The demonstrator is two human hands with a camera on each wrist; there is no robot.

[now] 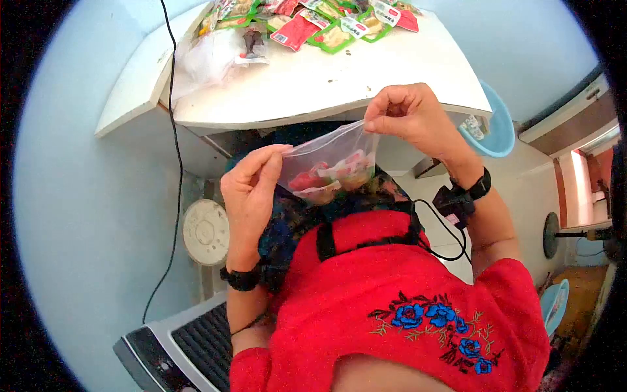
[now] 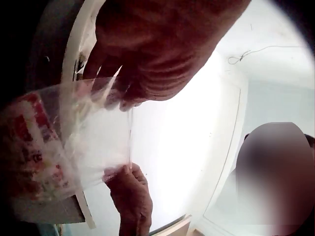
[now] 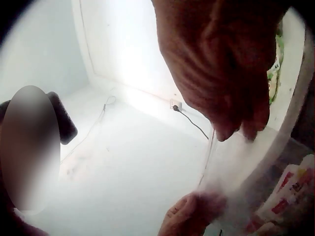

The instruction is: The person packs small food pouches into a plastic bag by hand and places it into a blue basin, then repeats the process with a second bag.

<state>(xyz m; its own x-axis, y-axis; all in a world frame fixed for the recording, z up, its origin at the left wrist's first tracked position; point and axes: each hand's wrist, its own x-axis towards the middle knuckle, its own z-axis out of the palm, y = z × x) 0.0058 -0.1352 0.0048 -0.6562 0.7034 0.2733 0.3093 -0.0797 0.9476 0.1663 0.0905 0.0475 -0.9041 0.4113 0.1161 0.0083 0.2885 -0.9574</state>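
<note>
While the left hand [image 1: 251, 186] pinches 1 top corner of a clear zip bag [image 1: 320, 150], the right hand [image 1: 416, 124] pinches the other, the fingers [image 1: 386, 98] of both closed on it. The bag, with packets [image 1: 330, 175] inside, hangs over the lap [image 1: 287, 219] before the bench [image 1: 294, 85].

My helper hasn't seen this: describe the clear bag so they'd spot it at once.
In the head view, find the white table and look just below its near edge. There the left hand and right hand pinch the top edge of the clear bag. Unlike the packets on the table, it is held up, red-and-white contents showing through.
</note>
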